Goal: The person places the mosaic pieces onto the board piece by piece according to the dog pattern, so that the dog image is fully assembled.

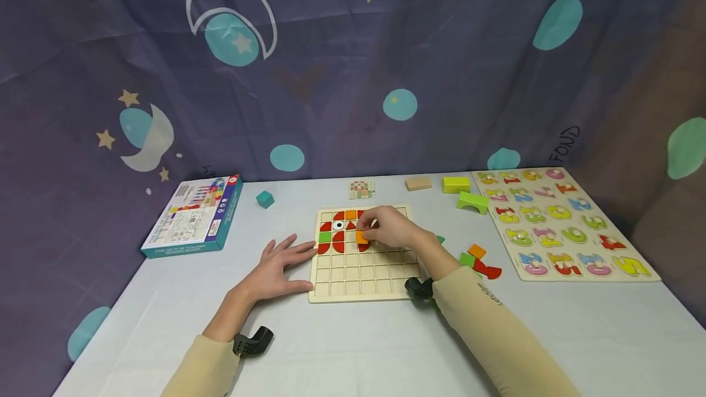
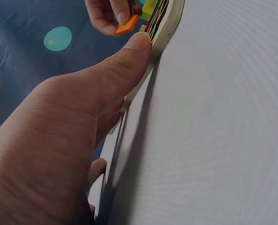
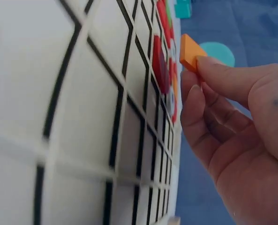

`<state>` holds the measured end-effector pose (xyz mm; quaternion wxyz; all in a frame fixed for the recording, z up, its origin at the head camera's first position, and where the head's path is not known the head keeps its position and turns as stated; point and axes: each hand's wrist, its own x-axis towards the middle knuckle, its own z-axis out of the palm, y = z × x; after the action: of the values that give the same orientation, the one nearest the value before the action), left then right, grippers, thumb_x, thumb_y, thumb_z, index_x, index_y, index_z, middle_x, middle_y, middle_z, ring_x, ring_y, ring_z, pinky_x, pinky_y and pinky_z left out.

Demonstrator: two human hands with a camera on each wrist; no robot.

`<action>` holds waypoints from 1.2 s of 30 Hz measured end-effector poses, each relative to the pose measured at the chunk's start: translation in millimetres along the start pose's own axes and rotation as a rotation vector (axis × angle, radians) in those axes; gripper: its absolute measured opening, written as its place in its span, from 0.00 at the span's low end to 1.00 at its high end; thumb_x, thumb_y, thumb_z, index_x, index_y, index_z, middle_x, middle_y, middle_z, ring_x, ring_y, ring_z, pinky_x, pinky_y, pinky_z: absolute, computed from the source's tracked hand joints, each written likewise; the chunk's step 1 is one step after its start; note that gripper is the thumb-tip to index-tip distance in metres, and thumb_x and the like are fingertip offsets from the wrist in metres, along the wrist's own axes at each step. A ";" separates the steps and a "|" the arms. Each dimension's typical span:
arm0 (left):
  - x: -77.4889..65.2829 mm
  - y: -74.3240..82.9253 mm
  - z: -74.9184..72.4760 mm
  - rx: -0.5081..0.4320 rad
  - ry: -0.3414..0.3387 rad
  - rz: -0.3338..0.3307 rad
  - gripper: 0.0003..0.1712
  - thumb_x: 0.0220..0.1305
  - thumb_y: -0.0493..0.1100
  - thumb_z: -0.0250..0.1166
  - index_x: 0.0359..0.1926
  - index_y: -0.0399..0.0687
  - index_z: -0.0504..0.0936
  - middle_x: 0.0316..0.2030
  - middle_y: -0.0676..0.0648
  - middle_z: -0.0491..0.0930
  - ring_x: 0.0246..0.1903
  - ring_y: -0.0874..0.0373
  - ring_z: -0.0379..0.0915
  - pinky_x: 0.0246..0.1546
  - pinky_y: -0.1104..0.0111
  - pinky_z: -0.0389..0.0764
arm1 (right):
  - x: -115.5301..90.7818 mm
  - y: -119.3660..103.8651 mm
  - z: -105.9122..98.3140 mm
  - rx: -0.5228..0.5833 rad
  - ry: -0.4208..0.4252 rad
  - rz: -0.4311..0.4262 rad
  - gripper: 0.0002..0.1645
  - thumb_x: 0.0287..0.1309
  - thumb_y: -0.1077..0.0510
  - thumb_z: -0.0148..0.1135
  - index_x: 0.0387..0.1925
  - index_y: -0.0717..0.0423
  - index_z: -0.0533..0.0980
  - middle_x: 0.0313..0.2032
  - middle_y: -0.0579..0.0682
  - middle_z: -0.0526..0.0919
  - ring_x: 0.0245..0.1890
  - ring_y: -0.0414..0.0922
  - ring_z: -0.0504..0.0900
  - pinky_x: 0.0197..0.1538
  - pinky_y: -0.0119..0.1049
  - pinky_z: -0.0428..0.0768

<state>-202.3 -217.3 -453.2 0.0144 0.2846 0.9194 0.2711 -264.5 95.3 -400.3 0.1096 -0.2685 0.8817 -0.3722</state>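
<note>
Here, the white worktop [image 1: 358, 348] is carrying a number puzzle [image 1: 557, 225] at its far right corner and a wooden grid board [image 1: 366, 272] nearer its middle. The left hand [image 1: 280, 269] is resting spread against the board's left edge. The right hand [image 1: 388, 226] is pinching an orange tile [image 1: 361, 237] above the board, nearer its far edge (red pieces [image 1: 338, 247] are filling some cells there).

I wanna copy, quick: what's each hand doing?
Left hand: open, touching the edge of the grid board.
Right hand: closed, pinching an orange tile.
</note>
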 end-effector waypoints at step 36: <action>0.3 4.3 -0.7 -0.014 -0.011 -0.016 0.44 0.54 0.63 0.75 0.69 0.51 0.77 0.71 0.52 0.68 0.76 0.38 0.45 0.68 0.33 0.34 | 10.7 -13.3 25.3 -0.185 -0.017 -0.038 0.04 0.61 0.64 0.70 0.38 0.57 0.86 0.32 0.44 0.83 0.33 0.40 0.78 0.44 0.35 0.79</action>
<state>-200.5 -214.5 -450.4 0.0236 0.2789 0.9196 0.2756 -258.3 66.6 -408.4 0.0846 -0.2971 0.9061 -0.2892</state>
